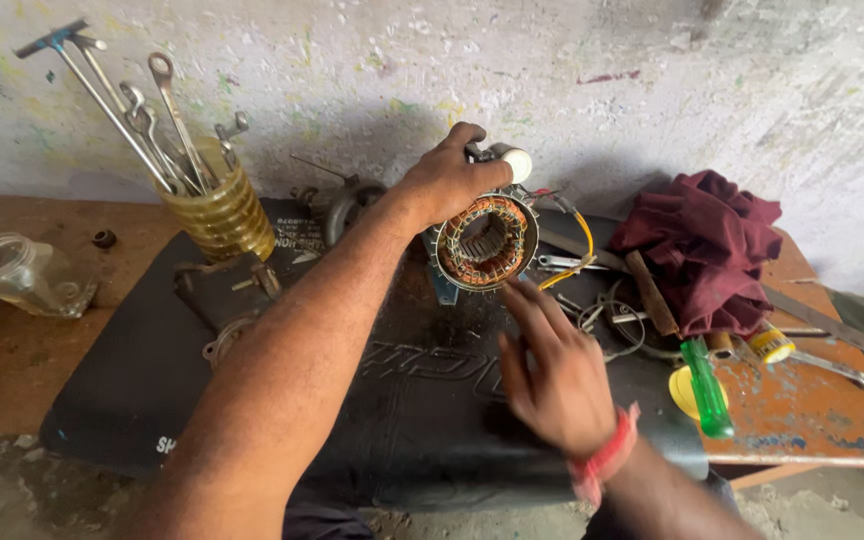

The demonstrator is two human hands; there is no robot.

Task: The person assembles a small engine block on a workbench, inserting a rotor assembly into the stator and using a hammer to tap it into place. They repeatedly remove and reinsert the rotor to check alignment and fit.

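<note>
Stator (pixel 484 243), a ring of copper windings in a steel core, stands tilted on the black mat (pixel 152 380) that covers the tabletop (pixel 812 410), its bore facing the camera. Left hand (pixel 449 180) closes its grip over the ring's top rim from behind. Right hand (pixel 552 370), blurred and open, holds nothing; its fingertips (pixel 524 295) point at the lower rim, just below it. Green screwdriver (pixel 704 385) lies right.

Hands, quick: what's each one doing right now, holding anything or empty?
Left hand: closed over the top of the motor stator with copper windings, holding it upright.
Right hand: open, fingers spread, holding nothing, just below the stator; slightly blurred.
</note>
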